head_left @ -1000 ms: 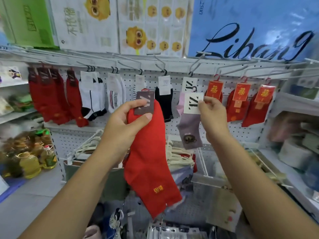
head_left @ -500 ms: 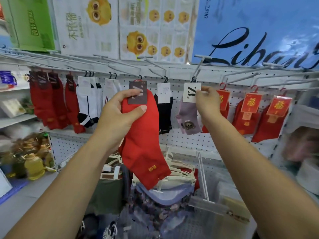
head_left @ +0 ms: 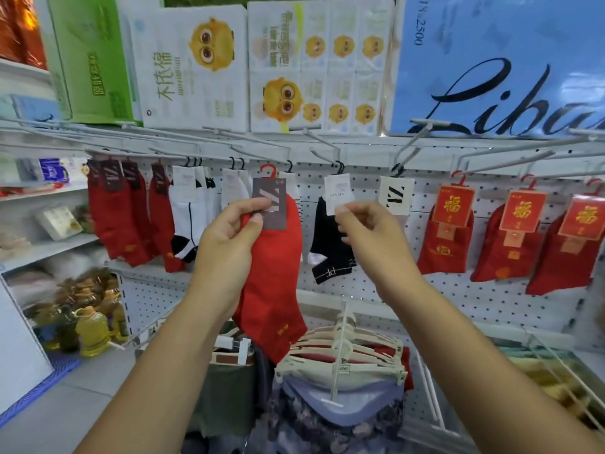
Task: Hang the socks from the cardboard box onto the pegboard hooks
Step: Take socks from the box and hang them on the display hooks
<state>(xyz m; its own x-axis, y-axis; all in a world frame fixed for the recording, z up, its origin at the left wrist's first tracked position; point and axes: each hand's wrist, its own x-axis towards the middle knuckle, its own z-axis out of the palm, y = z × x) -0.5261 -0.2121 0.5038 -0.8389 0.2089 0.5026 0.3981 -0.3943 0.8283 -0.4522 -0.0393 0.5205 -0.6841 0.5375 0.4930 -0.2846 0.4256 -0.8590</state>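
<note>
My left hand [head_left: 229,247] grips a red sock [head_left: 275,273] just under its grey card tag [head_left: 270,203]. The tag's red hook rises in front of the white pegboard [head_left: 458,303]. My right hand [head_left: 370,234] has its fingers curled and pinches the lower edge of the white tag [head_left: 339,191] of a black sock [head_left: 327,253] that hangs on a peg. Right of it a white striped tag [head_left: 396,194] hangs on its hook, its sock hidden behind my right hand. The cardboard box is out of view.
Red socks [head_left: 114,217] and white socks [head_left: 186,211] hang at the left, and red socks with gold-printed cards [head_left: 451,231] at the right. Long wire pegs [head_left: 327,145] jut out above. Clothes on plastic hangers [head_left: 343,355] hang below. Oil bottles [head_left: 91,332] stand at the lower left.
My right hand let go of the striped tag, now on its hook, and moved left to the black sock's white tag. My left hand stays up with the red sock.
</note>
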